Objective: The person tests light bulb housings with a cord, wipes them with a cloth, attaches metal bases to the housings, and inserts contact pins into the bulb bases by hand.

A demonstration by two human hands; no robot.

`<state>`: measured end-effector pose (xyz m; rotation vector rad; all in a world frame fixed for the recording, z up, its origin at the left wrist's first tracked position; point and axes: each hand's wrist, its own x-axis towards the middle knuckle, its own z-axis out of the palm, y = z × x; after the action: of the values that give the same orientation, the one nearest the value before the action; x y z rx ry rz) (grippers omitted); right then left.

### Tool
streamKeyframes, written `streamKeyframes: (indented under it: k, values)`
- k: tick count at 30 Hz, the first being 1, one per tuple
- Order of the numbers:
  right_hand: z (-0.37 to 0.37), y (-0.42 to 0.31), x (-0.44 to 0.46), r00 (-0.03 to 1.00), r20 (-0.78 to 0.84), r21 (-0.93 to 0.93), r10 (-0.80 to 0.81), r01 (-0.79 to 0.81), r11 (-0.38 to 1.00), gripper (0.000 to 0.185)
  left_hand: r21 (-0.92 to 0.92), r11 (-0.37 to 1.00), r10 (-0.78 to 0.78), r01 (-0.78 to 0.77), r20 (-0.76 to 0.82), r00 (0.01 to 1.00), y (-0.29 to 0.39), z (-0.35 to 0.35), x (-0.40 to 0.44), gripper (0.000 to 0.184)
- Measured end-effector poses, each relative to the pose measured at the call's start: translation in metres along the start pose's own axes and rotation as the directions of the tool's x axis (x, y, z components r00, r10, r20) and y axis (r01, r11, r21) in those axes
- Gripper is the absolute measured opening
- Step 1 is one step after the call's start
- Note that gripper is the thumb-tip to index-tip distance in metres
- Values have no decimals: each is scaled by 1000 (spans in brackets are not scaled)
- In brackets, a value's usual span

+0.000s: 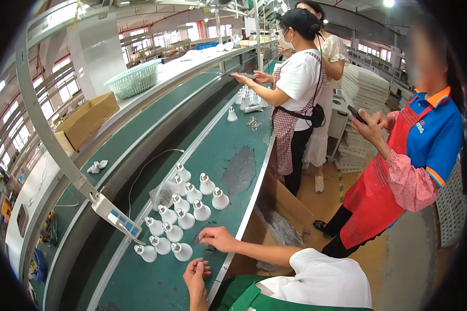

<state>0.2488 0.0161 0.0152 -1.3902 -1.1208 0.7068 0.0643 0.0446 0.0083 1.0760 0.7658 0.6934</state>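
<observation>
My right hand is over the green belt, beside the nearest white light bulbs. Its fingers are bent together, and whatever they pinch, if anything, is too small to make out. A small dark piece lies just under it. Closer to the belt's near edge, my left hand hovers with loosely curled fingers apart and nothing visible in them. Several bulbs stand in a cluster with their metal caps upward. A clear plastic bag with small parts lies behind the cluster.
Farther along the belt stand more bulbs and a small heap of metal parts. A box-shaped device hangs on a post at the left. Co-workers stand to the right, one holding a phone.
</observation>
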Motion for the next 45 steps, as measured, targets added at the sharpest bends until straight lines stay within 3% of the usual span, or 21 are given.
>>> streamKeyframes:
  k: [4,5,6,12,16,24,27,28,33,39,45]
  values:
    - [7,-9,-16,994,91,264,68,-89,960,10,-187,973,-134,135,18,991,9,16,5,20]
    - [8,-4,-17,995,103,219,-2,-21,975,11,-225,965,-131,134,27,991,13,19,2,19]
    - [8,-3,-19,992,127,253,27,-59,966,11,-264,955,-128,133,35,991,15,21,1,17]
    - [14,-4,-29,950,272,357,154,-248,901,11,-193,976,-103,104,15,995,14,16,-4,13]
    - [14,-14,-33,936,327,368,132,-255,894,11,-173,979,-109,110,17,994,14,13,-8,11]
    - [11,-21,-35,921,387,201,30,-116,973,12,-117,972,-199,203,43,979,14,4,-14,9]
    - [11,-22,-37,907,422,56,2,-28,998,12,-14,984,-178,178,-9,984,14,1,-19,9]
    - [11,-24,-38,909,412,2,-72,78,997,12,26,987,-156,156,-24,988,14,1,-20,9]
    - [19,-28,-44,841,394,-215,-371,477,852,11,157,988,14,-6,-46,999,5,-3,-24,10]
    - [25,-32,-46,769,442,-307,-461,613,728,7,206,977,61,-47,-64,996,2,-8,-27,10]
    - [28,-28,-48,720,468,-278,-512,670,689,10,118,985,-111,122,-93,989,15,-5,-34,11]
